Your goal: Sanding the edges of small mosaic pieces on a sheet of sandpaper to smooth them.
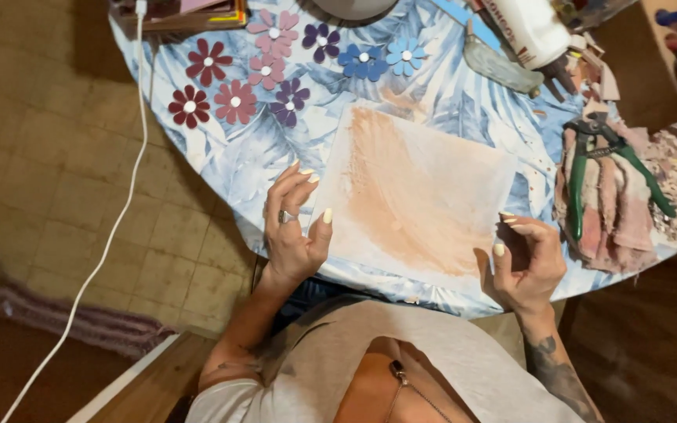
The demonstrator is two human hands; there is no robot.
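My left hand (291, 227), fingers loosely spread and holding nothing, rests at the left edge of the square board (417, 196), which lies flat on the leaf-print tablecloth (237, 168). My right hand (528, 262), half-curled and empty, touches its lower right corner. A steady hold likely calls for even pressure at both edges, clear of the green-handled pliers (605, 168) and tile flowers (268, 66).

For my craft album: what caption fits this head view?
Two bare hands, left hand and right hand, flank a square white board smeared orange.
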